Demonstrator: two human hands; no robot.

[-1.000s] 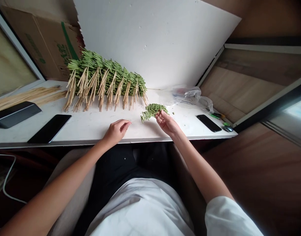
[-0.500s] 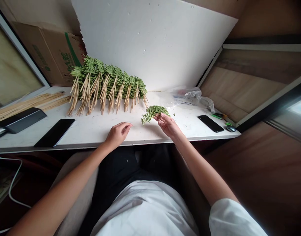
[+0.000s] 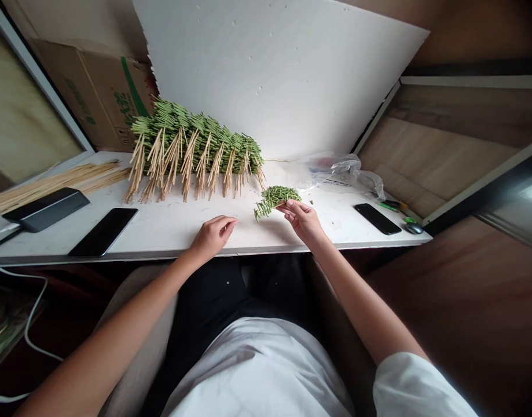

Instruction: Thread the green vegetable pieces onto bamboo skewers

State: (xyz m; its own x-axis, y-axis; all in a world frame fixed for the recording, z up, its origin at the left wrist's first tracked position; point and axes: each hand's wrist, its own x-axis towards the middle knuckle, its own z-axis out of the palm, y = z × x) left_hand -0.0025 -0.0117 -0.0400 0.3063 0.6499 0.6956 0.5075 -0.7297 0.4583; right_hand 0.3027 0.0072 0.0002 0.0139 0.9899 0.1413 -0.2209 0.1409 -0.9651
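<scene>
My right hand pinches the bare end of a bamboo skewer. Short green bean pieces are threaded along its other end, forming a skewer of green beans that points left over the white table. Just behind it lies a small heap of loose cut green beans. My left hand rests near the table's front edge, fingers curled and thumb against the index finger; whether anything small sits between them cannot be seen. Farther back, a large stack of finished bean skewers has its bare stick ends facing me.
Bare bamboo sticks lie at the left beside a black device and a phone. Another phone, a clear plastic bag and a mouse-like object are at the right. A white board stands behind.
The whole view has shifted slightly, so everything sits a little farther right. Both hands keep nearly the same pose, and the bean skewer stays in my right hand.
</scene>
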